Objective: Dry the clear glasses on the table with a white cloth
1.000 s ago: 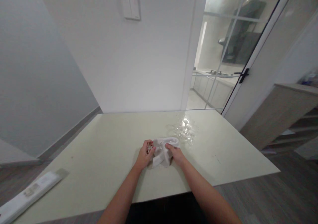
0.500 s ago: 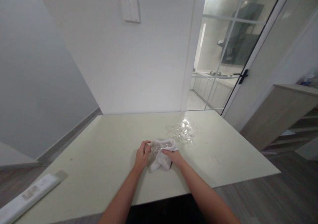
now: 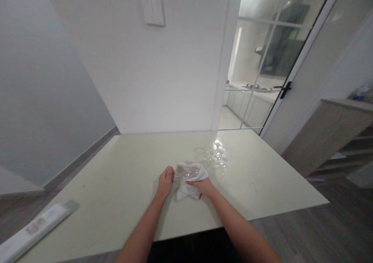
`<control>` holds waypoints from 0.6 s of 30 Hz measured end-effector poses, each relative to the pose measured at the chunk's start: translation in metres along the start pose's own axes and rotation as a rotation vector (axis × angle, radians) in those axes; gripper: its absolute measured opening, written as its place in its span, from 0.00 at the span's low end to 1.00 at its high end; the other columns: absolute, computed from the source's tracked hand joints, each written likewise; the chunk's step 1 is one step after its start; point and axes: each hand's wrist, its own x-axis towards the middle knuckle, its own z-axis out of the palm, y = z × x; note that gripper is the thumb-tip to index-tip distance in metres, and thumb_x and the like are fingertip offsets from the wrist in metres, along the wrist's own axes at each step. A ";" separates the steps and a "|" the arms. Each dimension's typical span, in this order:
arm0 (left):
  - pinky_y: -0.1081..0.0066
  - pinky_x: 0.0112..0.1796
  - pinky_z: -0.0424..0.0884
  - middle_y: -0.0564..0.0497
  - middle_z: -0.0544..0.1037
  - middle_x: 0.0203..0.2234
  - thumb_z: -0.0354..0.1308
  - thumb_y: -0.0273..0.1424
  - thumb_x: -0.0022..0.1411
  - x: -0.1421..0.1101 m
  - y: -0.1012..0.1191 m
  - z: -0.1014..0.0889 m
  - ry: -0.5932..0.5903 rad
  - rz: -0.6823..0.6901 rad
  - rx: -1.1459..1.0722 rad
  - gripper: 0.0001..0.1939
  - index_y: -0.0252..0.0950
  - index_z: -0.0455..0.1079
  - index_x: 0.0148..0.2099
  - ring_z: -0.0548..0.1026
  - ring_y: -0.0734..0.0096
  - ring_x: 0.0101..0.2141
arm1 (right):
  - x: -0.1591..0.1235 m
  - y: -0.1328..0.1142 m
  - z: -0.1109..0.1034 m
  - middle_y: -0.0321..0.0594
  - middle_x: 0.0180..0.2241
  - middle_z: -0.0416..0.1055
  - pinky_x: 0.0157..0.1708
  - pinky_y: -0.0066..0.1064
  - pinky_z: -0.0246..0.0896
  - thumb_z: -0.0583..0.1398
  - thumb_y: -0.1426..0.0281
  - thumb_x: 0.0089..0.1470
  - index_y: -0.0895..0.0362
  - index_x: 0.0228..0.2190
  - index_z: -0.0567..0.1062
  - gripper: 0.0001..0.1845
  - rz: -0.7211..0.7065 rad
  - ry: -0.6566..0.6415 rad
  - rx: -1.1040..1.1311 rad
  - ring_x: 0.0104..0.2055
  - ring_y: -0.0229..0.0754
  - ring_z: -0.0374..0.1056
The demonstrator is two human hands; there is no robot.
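A long white box with dark printed patches on its top lies across the left edge of the pale cream, smooth-surfaced worktop, close to the near left corner. A small dark spot marks the surface further along that edge.

About midway between the far and near edges, the left hand has a narrow grip, its fingers curled around the outer end of a transparent stemmed vessel; whether it is glass or plastic, I cannot tell. The vessel lies on its side, stem toward the left hand and rounded bowl toward the right, resting in a soft white fabric cloth. The cloth wraps under and around the bowl, one corner hanging toward the near edge. The right hand holds the cloth from the right, thumb on top, fingers mostly hidden beneath the fabric.

Just beyond the cloth, toward the far right corner, sits a cluster of clear, shiny pieces, their shapes blurred by glare. Thin dark marks show nearer the right edge.
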 end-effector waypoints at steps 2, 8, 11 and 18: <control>0.74 0.23 0.58 0.57 0.64 0.20 0.42 0.45 0.66 -0.002 0.001 0.001 -0.024 0.068 0.002 0.18 0.37 0.64 0.40 0.61 0.74 0.19 | 0.005 0.004 -0.001 0.42 0.37 0.78 0.45 0.39 0.67 0.71 0.57 0.35 0.57 0.34 0.77 0.24 0.067 0.084 0.064 0.40 0.46 0.73; 0.75 0.25 0.58 0.58 0.63 0.20 0.49 0.44 0.62 -0.007 0.003 0.000 -0.006 0.155 0.068 0.15 0.37 0.63 0.38 0.61 0.75 0.21 | 0.010 0.010 -0.007 0.44 0.35 0.78 0.42 0.36 0.67 0.65 0.48 0.41 0.58 0.32 0.77 0.26 0.273 0.282 0.130 0.39 0.46 0.72; 0.75 0.22 0.56 0.59 0.60 0.15 0.43 0.45 0.65 -0.005 0.002 -0.001 -0.050 0.023 -0.012 0.17 0.38 0.60 0.32 0.59 0.75 0.18 | 0.006 0.007 -0.005 0.44 0.36 0.78 0.43 0.37 0.67 0.69 0.53 0.37 0.56 0.33 0.77 0.24 0.184 0.214 0.162 0.40 0.47 0.72; 0.75 0.25 0.57 0.55 0.69 0.19 0.56 0.45 0.58 -0.010 0.009 0.003 -0.475 0.146 0.139 0.17 0.35 0.68 0.33 0.65 0.73 0.23 | 0.004 0.001 0.000 0.41 0.36 0.78 0.45 0.38 0.66 0.73 0.64 0.31 0.57 0.33 0.78 0.23 0.133 0.055 0.350 0.38 0.46 0.73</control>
